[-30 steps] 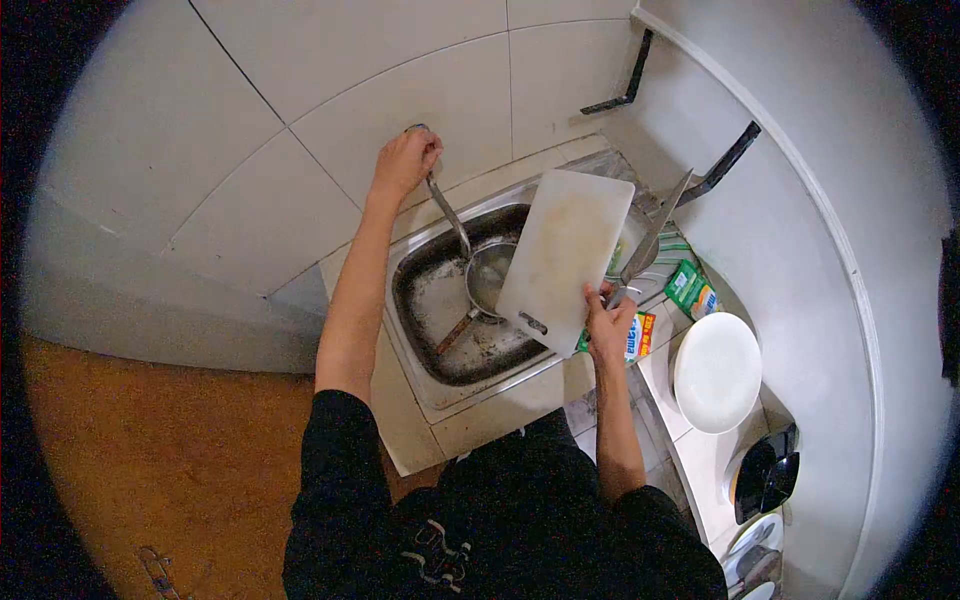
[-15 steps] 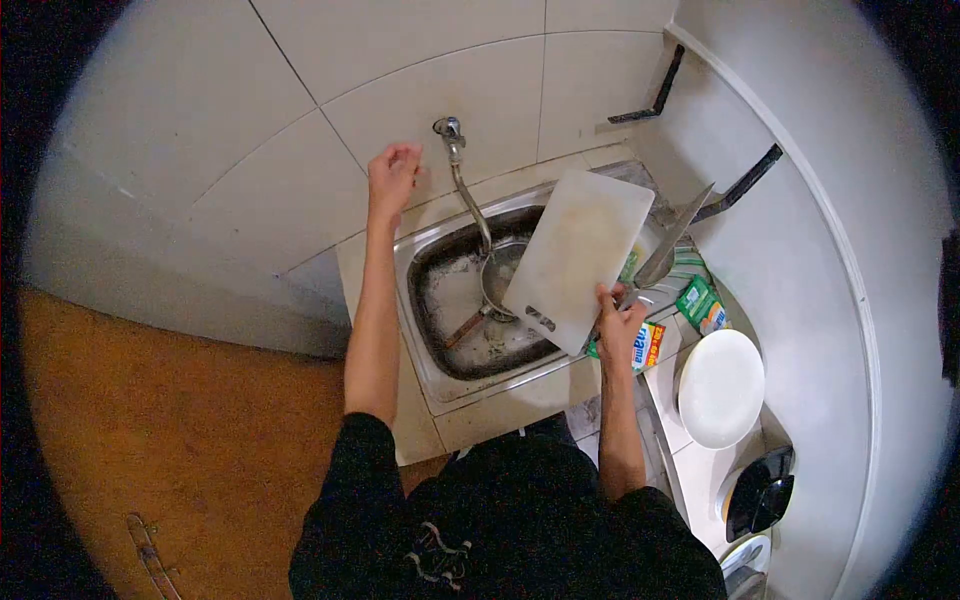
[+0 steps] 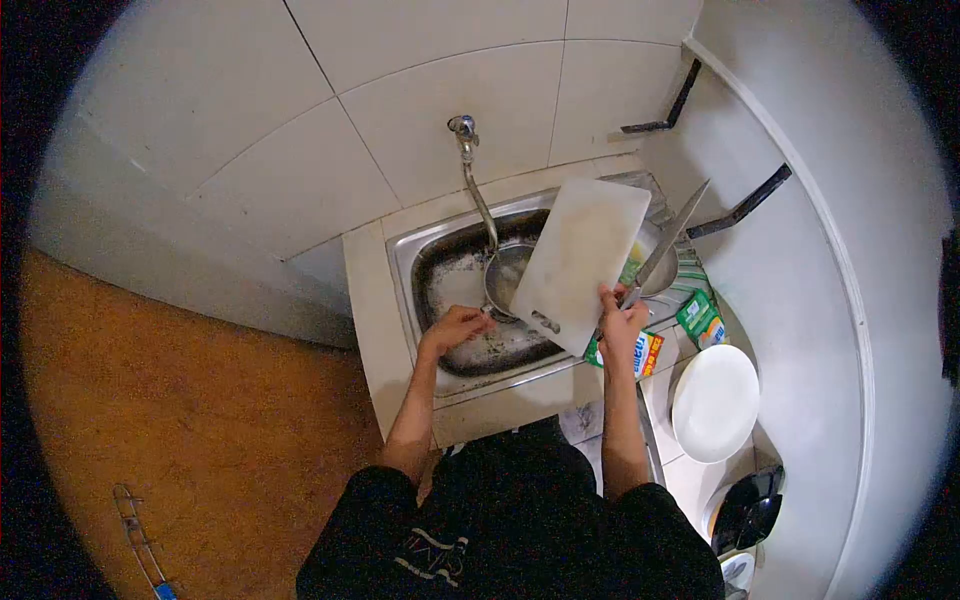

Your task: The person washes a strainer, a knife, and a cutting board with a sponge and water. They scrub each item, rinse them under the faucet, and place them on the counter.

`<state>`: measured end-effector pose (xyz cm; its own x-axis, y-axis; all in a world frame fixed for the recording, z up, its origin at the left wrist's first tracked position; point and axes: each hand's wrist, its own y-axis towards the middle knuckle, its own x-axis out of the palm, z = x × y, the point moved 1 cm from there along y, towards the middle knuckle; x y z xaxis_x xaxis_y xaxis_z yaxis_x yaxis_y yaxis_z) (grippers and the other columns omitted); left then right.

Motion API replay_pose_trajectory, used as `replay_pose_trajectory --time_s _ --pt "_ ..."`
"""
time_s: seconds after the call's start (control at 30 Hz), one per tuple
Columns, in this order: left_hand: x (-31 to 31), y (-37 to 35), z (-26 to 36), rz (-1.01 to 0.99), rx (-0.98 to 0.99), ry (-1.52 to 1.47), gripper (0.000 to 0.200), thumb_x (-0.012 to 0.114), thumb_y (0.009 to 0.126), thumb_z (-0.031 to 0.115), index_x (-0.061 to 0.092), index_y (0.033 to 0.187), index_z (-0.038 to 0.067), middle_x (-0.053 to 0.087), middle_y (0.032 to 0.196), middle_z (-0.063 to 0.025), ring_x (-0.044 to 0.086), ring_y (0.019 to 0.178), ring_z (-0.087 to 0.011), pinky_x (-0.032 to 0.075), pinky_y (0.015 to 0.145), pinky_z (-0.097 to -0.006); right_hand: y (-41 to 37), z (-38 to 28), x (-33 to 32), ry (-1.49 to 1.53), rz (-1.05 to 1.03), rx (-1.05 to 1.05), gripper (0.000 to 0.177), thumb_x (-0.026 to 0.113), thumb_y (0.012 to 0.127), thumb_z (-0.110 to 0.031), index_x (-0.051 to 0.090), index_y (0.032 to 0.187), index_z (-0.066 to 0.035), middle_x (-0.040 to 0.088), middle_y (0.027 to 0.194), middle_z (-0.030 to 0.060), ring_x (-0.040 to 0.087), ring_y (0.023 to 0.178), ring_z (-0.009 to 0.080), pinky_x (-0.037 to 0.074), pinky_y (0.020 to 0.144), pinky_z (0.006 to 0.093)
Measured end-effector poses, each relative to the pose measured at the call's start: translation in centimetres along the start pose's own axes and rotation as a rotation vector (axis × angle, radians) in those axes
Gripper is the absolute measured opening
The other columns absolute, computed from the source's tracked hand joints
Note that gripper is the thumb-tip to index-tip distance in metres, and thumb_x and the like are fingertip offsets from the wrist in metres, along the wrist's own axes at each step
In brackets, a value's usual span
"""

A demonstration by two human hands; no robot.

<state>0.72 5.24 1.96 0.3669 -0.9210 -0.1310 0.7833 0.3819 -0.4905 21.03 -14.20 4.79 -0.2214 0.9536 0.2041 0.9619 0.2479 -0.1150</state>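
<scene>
My right hand [image 3: 622, 325] grips a white cutting board [image 3: 585, 245] by its lower right edge, together with a kitchen knife [image 3: 668, 245] whose blade points up and away to the right. The board is tilted over the right part of the steel sink [image 3: 400, 265]. Inside the sink sits a round pan [image 3: 507, 268], partly covered by the board. My left hand [image 3: 460, 328] is low over the basin, its fingers closed around the pan's handle, which they mostly hide.
A curved faucet [image 3: 478, 195] reaches down from the tiled wall into the sink. Right of the board are a bowl [image 3: 662, 272] and green packets [image 3: 702, 318]. A white oval plate [image 3: 716, 404] and a black object [image 3: 748, 510] line the right side. Black brackets [image 3: 740, 203] jut from the wall.
My left hand has come down from beside the faucet to the pan's handle in the sink. My right hand still holds the board and knife; the knife has turned slightly. The view has shifted a little.
</scene>
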Motion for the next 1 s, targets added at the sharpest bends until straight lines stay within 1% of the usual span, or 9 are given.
replay_pose_trajectory --time_s 0.13,0.2,0.3,0.43,0.5,0.63,0.7,0.87,1.0 --pt "0.1 0.0 0.9 0.004 0.002 0.146 0.03 0.052 0.082 0.032 0.063 0.083 0.004 0.062 0.078 -0.0024 0.055 0.073 -0.0117 0.043 0.067 -0.0264 -0.4 -0.9 0.4 0.082 0.061 0.025 0.034 0.069 0.068 -0.011 0.045 0.09 -0.002 0.051 0.08 0.0052 0.048 0.069 0.0132 0.041 0.057 0.0259" --pt "0.3 -0.4 2.2 0.028 0.217 0.214 0.032 0.052 0.082 0.034 0.063 0.082 0.004 0.062 0.078 -0.0044 0.055 0.074 -0.014 0.043 0.07 -0.0287 -0.4 -1.1 0.4 0.036 0.056 0.064 0.015 0.065 0.072 -0.007 0.05 0.075 -0.003 0.049 0.062 -0.001 0.04 0.045 0.0053 0.029 0.038 0.0193" --pt "1.3 -0.1 2.2 0.173 0.298 0.232 0.037 0.051 0.083 0.033 0.062 0.074 -0.001 0.061 0.07 -0.0048 0.052 0.065 -0.0108 0.041 0.064 -0.0262 0.9 0.6 -0.1 -0.095 0.075 -0.046 0.016 0.065 0.072 -0.006 0.049 0.078 -0.005 0.047 0.059 -0.0025 0.035 0.04 0.0034 0.023 0.034 0.0187" --pt "2.1 0.5 1.8 0.143 0.259 0.238 0.031 0.053 0.082 0.029 0.062 0.078 -0.001 0.061 0.07 -0.0057 0.053 0.067 -0.0112 0.042 0.065 -0.0275 1.2 1.7 -1.1 -0.008 0.086 -0.01 0.018 0.065 0.071 -0.005 0.049 0.08 -0.006 0.047 0.06 -0.0024 0.035 0.039 0.0034 0.023 0.034 0.0185" --pt "2.2 0.8 1.2 0.133 0.303 0.239 0.026 0.054 0.082 0.025 0.061 0.083 -0.001 0.062 0.073 -0.0059 0.053 0.067 -0.0115 0.042 0.064 -0.0274 1.7 2.1 -1.1 -0.321 0.107 -0.097 0.018 0.065 0.071 -0.003 0.049 0.08 -0.005 0.05 0.066 0.0002 0.042 0.046 0.0056 0.03 0.038 0.0194" --pt "2.3 1.9 -1.2 0.285 0.235 0.303 0.026 0.054 0.082 0.025 0.06 0.086 0.0 0.062 0.076 -0.0062 0.054 0.068 -0.012 0.042 0.064 -0.0272 1.2 1.7 -1.0 -0.045 0.038 -0.038 0.019 0.064 0.071 -0.002 0.048 0.081 -0.004 0.052 0.073 0.0031 0.05 0.065 0.0116 0.041 0.058 0.0232" --pt "3.2 1.7 -1.2 0.422 0.225 0.238 0.027 0.054 0.082 0.027 0.059 0.088 0.001 0.06 0.074 -0.0058 0.053 0.068 -0.0123 0.042 0.063 -0.027 0.6 0.7 -0.6 -0.002 0.011 -0.02 0.019 0.064 0.071 -0.002 0.048 0.08 -0.004 0.052 0.073 0.0029 0.05 0.064 0.0113 0.041 0.057 0.0228" --pt "5.2 -1.9 3.3 0.334 0.144 0.219 0.031 0.052 0.083 0.03 0.057 0.091 0.001 0.057 0.073 -0.0051 0.051 0.067 -0.0118 0.042 0.062 -0.025 -0.2 1.0 -0.6 0.048 0.014 0.008 0.017 0.065 0.071 -0.004 0.05 0.078 -0.005 0.052 0.072 0.0026 0.049 0.064 0.0113 0.041 0.058 0.0232" --pt "4.6 -0.1 -0.1 0.222 0.18 -0.018 0.035 0.049 0.084 0.034 0.054 0.089 -0.001 0.056 0.079 -0.0051 0.051 0.072 -0.0124 0.043 0.064 -0.0245 -0.7 1.9 -0.8 0.033 0.073 0.015 0.014 0.066 0.071 -0.007 0.052 0.076 -0.005 0.051 0.066 0.0002 0.043 0.049 0.0068 0.033 0.042 0.0201"
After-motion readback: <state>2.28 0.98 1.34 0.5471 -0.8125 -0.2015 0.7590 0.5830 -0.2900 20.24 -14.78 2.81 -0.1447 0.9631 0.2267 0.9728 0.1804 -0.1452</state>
